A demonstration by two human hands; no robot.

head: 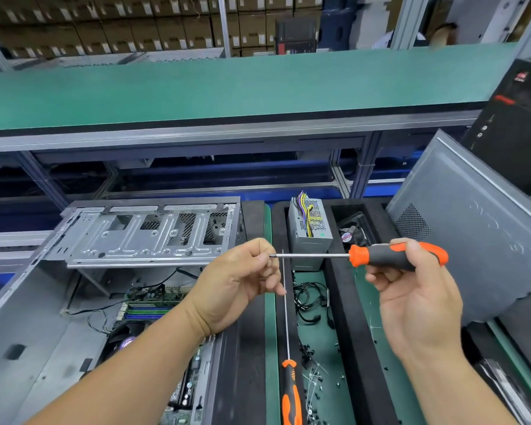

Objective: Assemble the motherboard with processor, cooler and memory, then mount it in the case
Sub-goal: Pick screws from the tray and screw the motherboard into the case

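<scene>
**Green bench, screwdriver held above the case**

Green-matted bench [325, 342]: right hand [411, 289] grips a screwdriver [380, 256]; left hand [239, 286] pinches at its tip. Motherboard [154, 302] lies inside the open case [43, 317], below-left of the screwdriver.

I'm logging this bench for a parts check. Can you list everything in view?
case: one, grey, open, left
motherboard: one, green, inside case
screwdriver: one, orange-black, held level
second screwdriver: one, orange-black, lying in tray
power supply: one, grey, coloured wires, tray's far end
fan: one, black, beside supply
side panel: one, grey, leaning right
left hand: pinches at screwdriver tip
right hand: grips handle
</scene>
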